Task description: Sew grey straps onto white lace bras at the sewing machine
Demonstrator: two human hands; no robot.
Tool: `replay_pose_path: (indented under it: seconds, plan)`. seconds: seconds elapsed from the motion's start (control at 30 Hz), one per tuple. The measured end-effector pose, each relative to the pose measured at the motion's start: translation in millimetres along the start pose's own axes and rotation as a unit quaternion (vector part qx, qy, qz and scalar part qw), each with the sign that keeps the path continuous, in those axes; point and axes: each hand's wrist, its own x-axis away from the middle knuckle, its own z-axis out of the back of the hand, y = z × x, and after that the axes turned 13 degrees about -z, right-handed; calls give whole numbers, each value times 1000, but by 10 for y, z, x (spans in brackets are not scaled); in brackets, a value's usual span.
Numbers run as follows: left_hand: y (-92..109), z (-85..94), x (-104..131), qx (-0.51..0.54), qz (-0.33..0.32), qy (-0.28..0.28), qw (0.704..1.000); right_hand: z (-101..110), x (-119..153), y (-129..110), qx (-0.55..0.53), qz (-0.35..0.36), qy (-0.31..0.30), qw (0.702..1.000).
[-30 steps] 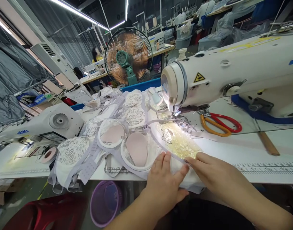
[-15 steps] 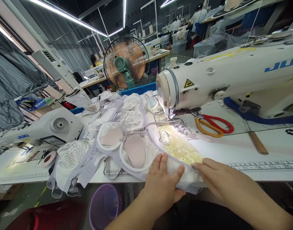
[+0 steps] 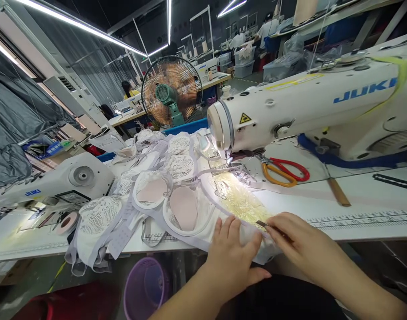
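My left hand (image 3: pixel 232 255) lies on the white bra fabric near the table's front edge, fingers spread, pressing it down. Between the thumb and fingers of my right hand (image 3: pixel 297 240) is a thin dark metal strip (image 3: pixel 261 223), blade-like, its far end pointing left at the fabric edge. Most of the strip is hidden in my grip. The bra (image 3: pixel 213 222) lies with its padded cups to the left of my hands, beside a shiny yellowish piece (image 3: pixel 240 198) under the lamp light. More lace bras (image 3: pixel 101 218) are heaped to the left.
A sewing machine (image 3: pixel 273 111) stands over the work at the right. Scissors (image 3: pixel 280 171), a wooden-handled tool (image 3: pixel 338 191) and a razor blade (image 3: pixel 393 181) lie beyond my right hand. Another machine (image 3: pixel 80 178) is at left; a purple basket (image 3: pixel 145 284) stands below the edge.
My right hand has lifted a little, and more of the metal strip shows over the fabric. My left hand stays spread on the cloth, its thumb now farther out. The view has turned slightly right.
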Motion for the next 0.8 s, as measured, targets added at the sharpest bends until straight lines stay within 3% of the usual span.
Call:
replay_pose_path:
  seconds: [0.2,0.43,0.8]
  plan:
    - [-35,33,1,-1,-15,-30,999,-65,-90,-94,146,52,-19,988]
    - [-30,78,-31,8,-13,-47,999,-113,-109,-162,213,82,-26,973]
    - [-20,42,-36,2,-4,-46,999,40,-33,-44,271,120,-61,953]
